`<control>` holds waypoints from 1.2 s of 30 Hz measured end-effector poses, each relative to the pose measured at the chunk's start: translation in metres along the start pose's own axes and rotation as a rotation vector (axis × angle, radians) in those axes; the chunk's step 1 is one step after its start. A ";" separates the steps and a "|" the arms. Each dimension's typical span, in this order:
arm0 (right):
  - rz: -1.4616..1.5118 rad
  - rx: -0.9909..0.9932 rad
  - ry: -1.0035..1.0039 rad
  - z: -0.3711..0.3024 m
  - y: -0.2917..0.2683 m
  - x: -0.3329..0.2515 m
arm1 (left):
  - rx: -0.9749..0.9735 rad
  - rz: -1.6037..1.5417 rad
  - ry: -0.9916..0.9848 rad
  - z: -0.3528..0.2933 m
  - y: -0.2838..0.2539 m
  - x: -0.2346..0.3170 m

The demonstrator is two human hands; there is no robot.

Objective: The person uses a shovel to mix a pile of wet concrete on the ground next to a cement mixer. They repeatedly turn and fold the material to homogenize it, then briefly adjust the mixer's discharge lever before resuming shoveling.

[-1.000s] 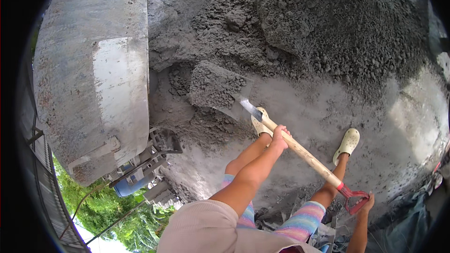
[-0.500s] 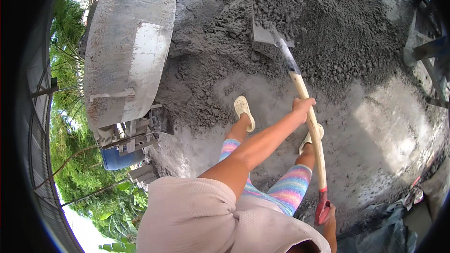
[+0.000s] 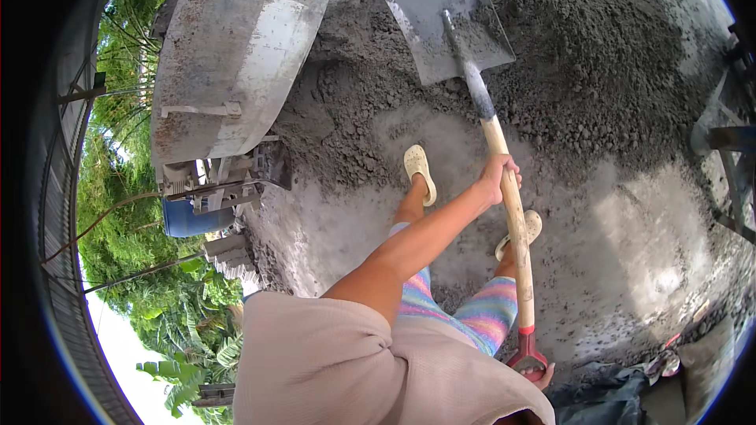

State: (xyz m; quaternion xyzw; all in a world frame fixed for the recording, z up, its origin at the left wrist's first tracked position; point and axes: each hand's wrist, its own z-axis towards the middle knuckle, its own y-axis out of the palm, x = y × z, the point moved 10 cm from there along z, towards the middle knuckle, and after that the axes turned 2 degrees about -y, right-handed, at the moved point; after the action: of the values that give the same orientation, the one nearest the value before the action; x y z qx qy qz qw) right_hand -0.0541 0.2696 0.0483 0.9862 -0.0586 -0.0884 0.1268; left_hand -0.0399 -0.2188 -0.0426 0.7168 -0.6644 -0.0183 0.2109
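My left hand is wrapped around the wooden shaft of a shovel, midway along it. At the shaft's lower end my right hand grips the red D-shaped handle; most of its fingers are hidden. The square metal blade is tilted over the grey mix, with a little grey material left on its right part and the rest of its face bare. Dark grey, crumbly mix is heaped beyond and to the right of the blade.
A large grey metal mixer drum stands at the left, with a blue barrel below it. Metal framework stands at the far right. Dark plastic sheeting lies at lower right. My feet, in cream clogs, stand on the concrete floor.
Most of the load has left the blade, which has turned and tilted to the left, nearer to the drum. Both hands have stayed on the shovel.
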 end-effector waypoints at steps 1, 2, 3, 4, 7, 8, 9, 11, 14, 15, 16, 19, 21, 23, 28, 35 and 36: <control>0.035 -0.021 -0.035 -0.013 0.003 -0.009 | 0.063 -0.013 -0.074 0.006 -0.027 -0.018; -0.072 0.027 -0.089 -0.026 0.021 -0.022 | 0.128 -0.048 -0.096 0.008 -0.043 -0.030; -0.181 0.087 -0.142 -0.051 0.042 -0.038 | 0.194 -0.087 -0.127 0.008 -0.062 -0.050; -0.299 0.150 -0.190 -0.081 0.065 -0.055 | 0.217 -0.137 -0.187 0.008 -0.075 -0.072; -0.842 0.644 -0.665 -0.162 0.051 -0.109 | 0.116 -0.296 -0.406 0.012 -0.064 -0.139; -0.857 0.636 -0.659 -0.159 0.049 -0.113 | 0.151 -0.379 -0.433 0.005 -0.064 -0.138; -1.067 0.812 -0.846 -0.181 0.073 -0.140 | 0.122 -0.461 -0.424 0.016 -0.072 -0.147; -0.772 0.784 -0.713 -0.176 0.119 -0.132 | -0.005 -0.568 -0.465 0.030 -0.066 -0.143; -0.709 -0.036 -0.224 -0.064 0.205 -0.117 | -0.052 -0.730 -0.407 0.082 -0.125 -0.055; -0.681 0.140 -0.321 -0.015 0.239 -0.078 | -0.001 -0.734 -0.330 0.109 -0.173 -0.003; -0.661 0.257 -0.404 0.057 0.281 -0.015 | 0.047 -0.736 -0.265 0.141 -0.238 0.062; -0.802 0.167 -0.497 0.189 0.455 0.166 | 0.215 -0.533 -0.005 0.183 -0.462 0.326; -0.739 0.250 -0.407 0.210 0.476 0.183 | 0.310 -0.472 -0.020 0.190 -0.501 0.353; -0.711 0.323 -0.405 0.225 0.453 0.191 | 0.221 -0.396 0.188 0.213 -0.494 0.358; -0.639 0.118 -0.275 0.363 0.435 0.178 | 0.140 -0.468 0.261 0.254 -0.506 0.350; -0.743 0.186 -0.328 0.429 0.436 0.136 | 0.195 -0.549 0.241 0.283 -0.458 0.331; -0.743 0.149 -0.274 0.417 0.440 0.147 | 0.229 -0.588 0.304 0.277 -0.471 0.339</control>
State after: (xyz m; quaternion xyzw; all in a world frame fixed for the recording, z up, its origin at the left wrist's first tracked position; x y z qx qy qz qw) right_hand -0.0301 -0.2730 -0.2579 0.9258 0.2794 -0.2545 0.0051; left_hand 0.3595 -0.6076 -0.3629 0.8911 -0.3883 0.1033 0.2111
